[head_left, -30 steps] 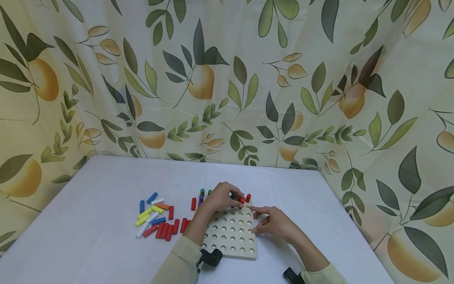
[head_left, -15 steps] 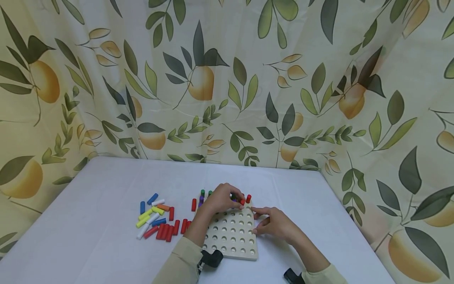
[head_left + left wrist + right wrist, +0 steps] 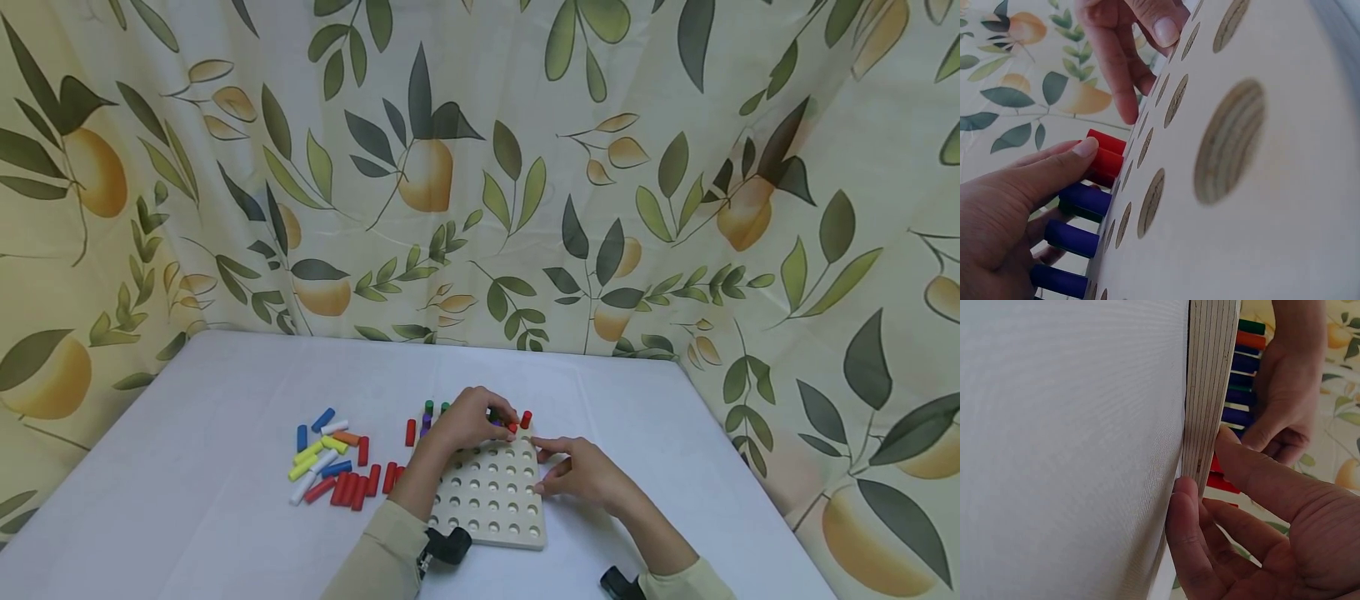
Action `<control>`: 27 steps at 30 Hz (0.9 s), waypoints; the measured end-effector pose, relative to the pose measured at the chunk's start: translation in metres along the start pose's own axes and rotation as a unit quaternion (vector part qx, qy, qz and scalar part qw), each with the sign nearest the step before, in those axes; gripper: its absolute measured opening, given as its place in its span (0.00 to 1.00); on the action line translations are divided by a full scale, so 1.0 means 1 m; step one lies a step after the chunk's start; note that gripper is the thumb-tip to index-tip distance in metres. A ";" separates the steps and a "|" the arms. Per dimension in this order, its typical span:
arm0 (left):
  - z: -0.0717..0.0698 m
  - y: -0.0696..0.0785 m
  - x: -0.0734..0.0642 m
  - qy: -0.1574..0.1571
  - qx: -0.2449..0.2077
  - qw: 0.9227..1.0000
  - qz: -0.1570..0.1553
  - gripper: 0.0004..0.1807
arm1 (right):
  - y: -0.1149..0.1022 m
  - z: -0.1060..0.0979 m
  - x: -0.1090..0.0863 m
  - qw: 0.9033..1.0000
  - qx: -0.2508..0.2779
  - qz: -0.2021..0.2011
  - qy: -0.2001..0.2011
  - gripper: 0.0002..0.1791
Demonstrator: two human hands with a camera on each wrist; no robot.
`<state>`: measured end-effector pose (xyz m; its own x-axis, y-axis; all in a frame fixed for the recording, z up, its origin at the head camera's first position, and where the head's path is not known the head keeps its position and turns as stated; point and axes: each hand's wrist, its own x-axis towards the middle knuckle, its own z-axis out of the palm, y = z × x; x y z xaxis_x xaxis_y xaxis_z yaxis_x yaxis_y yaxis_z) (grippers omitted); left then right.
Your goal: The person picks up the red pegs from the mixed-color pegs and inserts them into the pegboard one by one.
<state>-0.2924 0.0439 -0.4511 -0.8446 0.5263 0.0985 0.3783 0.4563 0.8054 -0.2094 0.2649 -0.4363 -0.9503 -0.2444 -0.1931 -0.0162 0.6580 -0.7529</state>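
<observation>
A pale wooden pegboard [image 3: 502, 517] with rows of round holes lies between the hands. My left hand [image 3: 472, 421] pinches a short red peg [image 3: 1107, 164] at the board's far end; its lower end meets the board's surface. Another red peg [image 3: 527, 418] stands just beyond, at the far right corner. Several dark blue pegs [image 3: 1072, 239] stand beside the left fingers, some partly hidden by that hand. My right hand [image 3: 588, 473] holds the board's right edge near the far corner, thumb [image 3: 1235, 444] at the top edge and fingers bent against the side.
Left of the board, loose red pegs [image 3: 351, 489], yellow pegs [image 3: 306, 452], white pegs, blue pegs and an orange peg lie scattered on the white tablecloth [image 3: 187, 467]. A patterned curtain [image 3: 480, 183] hangs behind the table.
The red peg under my left fingertips sits slightly lower than before. The right hand keeps its place on the board's edge.
</observation>
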 end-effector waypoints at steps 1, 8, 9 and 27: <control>0.000 0.000 0.000 -0.002 -0.001 1.000 0.000 0.08 | 0.000 0.000 0.000 1.000 0.000 -0.001 0.000 0.41; -0.001 0.003 0.000 -0.004 0.002 1.000 -0.003 0.08 | 0.000 0.000 -0.001 1.000 -0.005 -0.001 0.002 0.41; -0.002 0.003 0.000 -0.002 0.005 1.000 -0.004 0.08 | 0.000 0.000 0.000 1.000 -0.004 0.000 0.002 0.41; -0.063 -0.005 -0.023 0.028 0.017 0.999 0.040 0.07 | -0.001 0.001 0.000 1.000 -0.012 0.006 0.002 0.40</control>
<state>-0.2985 -0.0152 -0.4205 -0.8313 0.5206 0.1947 0.4565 0.4397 0.7735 -0.2089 0.2639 -0.4358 -0.9517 -0.2331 -0.1997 -0.0119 0.6783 -0.7347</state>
